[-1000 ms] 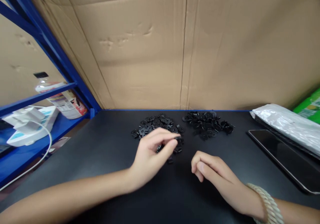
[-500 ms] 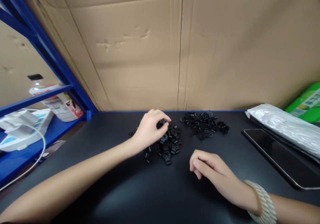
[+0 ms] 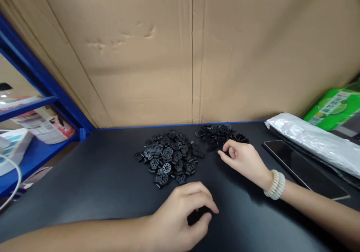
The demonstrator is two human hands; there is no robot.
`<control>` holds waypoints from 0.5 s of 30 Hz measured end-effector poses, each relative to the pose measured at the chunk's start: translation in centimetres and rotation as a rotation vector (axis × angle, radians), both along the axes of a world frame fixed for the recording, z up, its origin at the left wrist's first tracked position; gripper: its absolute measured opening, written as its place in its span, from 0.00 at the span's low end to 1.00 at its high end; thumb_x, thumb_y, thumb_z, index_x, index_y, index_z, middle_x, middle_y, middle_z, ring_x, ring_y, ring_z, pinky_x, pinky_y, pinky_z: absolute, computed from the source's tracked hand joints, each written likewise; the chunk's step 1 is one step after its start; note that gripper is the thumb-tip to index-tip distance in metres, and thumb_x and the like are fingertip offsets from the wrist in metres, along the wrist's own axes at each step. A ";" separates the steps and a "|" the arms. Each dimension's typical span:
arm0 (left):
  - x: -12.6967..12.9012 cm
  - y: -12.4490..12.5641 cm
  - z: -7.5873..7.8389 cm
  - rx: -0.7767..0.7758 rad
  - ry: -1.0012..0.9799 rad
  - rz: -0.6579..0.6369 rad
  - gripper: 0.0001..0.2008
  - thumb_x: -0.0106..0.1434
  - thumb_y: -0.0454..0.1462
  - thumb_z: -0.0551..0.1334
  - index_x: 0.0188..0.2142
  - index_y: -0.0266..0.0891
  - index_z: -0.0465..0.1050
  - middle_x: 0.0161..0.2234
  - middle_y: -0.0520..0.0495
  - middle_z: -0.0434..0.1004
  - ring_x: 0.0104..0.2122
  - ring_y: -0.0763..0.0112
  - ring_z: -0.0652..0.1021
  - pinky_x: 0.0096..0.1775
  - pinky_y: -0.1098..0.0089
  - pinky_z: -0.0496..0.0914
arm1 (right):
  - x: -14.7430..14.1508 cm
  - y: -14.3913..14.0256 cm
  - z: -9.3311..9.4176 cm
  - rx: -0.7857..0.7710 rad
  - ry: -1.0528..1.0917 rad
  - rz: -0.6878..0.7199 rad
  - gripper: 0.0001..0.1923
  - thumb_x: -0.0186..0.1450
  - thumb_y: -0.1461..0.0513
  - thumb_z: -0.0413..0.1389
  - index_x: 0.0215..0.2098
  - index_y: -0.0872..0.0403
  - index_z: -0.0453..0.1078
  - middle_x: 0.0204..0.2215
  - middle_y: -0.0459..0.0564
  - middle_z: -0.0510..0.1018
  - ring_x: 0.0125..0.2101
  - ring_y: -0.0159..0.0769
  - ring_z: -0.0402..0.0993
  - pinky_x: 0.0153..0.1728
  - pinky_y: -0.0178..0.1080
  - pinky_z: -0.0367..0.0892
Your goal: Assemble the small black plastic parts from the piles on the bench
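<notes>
Left hand has come back off the larger heap of perforated black plastic discs with clip tabs to the near side of it; right hand has gone forward to the near edge of the second heap, thin glossy black plastic pieces. Camera view has shifted too, so the bottle is now partly cut off.

Hands: left half-curled, thumb and fingertips apart; dark space inside the curl could be a black part or tabletop, cannot tell. Right loosely curled, thumb and forefinger nearly meeting; no part visible between them, though whether it has hold of one cannot be told.

Extent of work: both heaps lie loose and separate at the back of the black tabletop, disc heap to the left. No joined piece or finished row can be made out. Judgement: most of the handling remains, with plenty of stock in each heap.

Markings: green packet carries pale characters, too blurred to read. Bottle label, red and white, has fine print, illegible. No lettering made out on the silvery mailer bag or dark-screened smartphone. No brand identified.
</notes>
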State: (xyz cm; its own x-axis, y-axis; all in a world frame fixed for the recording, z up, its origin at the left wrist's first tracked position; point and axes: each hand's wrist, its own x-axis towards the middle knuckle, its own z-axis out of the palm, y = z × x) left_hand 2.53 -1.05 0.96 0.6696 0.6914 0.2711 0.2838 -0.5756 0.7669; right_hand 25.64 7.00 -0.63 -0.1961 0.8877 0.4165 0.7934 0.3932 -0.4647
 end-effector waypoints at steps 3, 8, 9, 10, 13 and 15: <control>0.0 -0.1 -0.3 -0.025 -0.043 0.026 0.12 0.57 0.24 0.57 0.38 0.34 0.75 0.36 0.43 0.75 0.33 0.70 0.74 0.32 0.74 0.69 | -0.4 -0.3 0.2 0.030 0.041 0.030 0.06 0.63 0.61 0.55 0.28 0.53 0.67 0.20 0.43 0.67 0.21 0.32 0.64 0.25 0.35 0.60; -0.3 -0.1 -1.0 -0.024 -0.110 0.152 0.15 0.59 0.24 0.56 0.43 0.39 0.70 0.35 0.48 0.71 0.29 0.73 0.69 0.32 0.72 0.67 | -1.2 -1.8 1.0 -0.065 0.377 0.196 0.05 0.66 0.60 0.53 0.34 0.53 0.68 0.34 0.49 0.74 0.33 0.34 0.71 0.32 0.34 0.68; -0.3 -0.1 -1.1 -0.034 -0.132 0.188 0.16 0.59 0.24 0.56 0.45 0.41 0.68 0.36 0.49 0.70 0.29 0.74 0.69 0.33 0.72 0.67 | -1.4 -2.2 1.1 -0.118 0.452 0.242 0.05 0.67 0.60 0.53 0.35 0.52 0.68 0.34 0.48 0.74 0.34 0.34 0.72 0.34 0.34 0.68; -0.3 -0.1 -1.2 -0.047 -0.164 0.220 0.17 0.60 0.24 0.56 0.46 0.42 0.66 0.38 0.49 0.69 0.30 0.74 0.69 0.33 0.72 0.67 | -1.7 -2.7 1.2 -0.171 0.503 0.279 0.04 0.67 0.60 0.54 0.36 0.52 0.69 0.34 0.48 0.75 0.35 0.34 0.73 0.36 0.34 0.69; -0.2 0.0 -1.4 -0.102 -0.250 0.261 0.19 0.59 0.25 0.58 0.47 0.45 0.62 0.45 0.48 0.64 0.33 0.74 0.70 0.34 0.72 0.69 | -2.5 -3.9 1.4 -0.299 0.587 0.342 0.04 0.66 0.60 0.56 0.36 0.51 0.72 0.31 0.45 0.76 0.33 0.32 0.73 0.36 0.33 0.68; -0.1 0.1 -1.3 -0.166 -0.261 0.242 0.23 0.57 0.25 0.62 0.48 0.45 0.60 0.44 0.49 0.64 0.34 0.74 0.71 0.34 0.72 0.69 | -3.0 -4.5 1.3 -0.395 0.637 0.375 0.05 0.66 0.59 0.56 0.35 0.51 0.73 0.30 0.45 0.76 0.32 0.31 0.72 0.35 0.32 0.68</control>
State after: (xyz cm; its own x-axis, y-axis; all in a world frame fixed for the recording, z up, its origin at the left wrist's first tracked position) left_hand 2.46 -0.96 -0.36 0.4053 0.8697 0.2816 0.1794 -0.3777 0.9084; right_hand 22.64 2.51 0.66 -0.3395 0.9146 0.2196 0.1818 0.2929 -0.9387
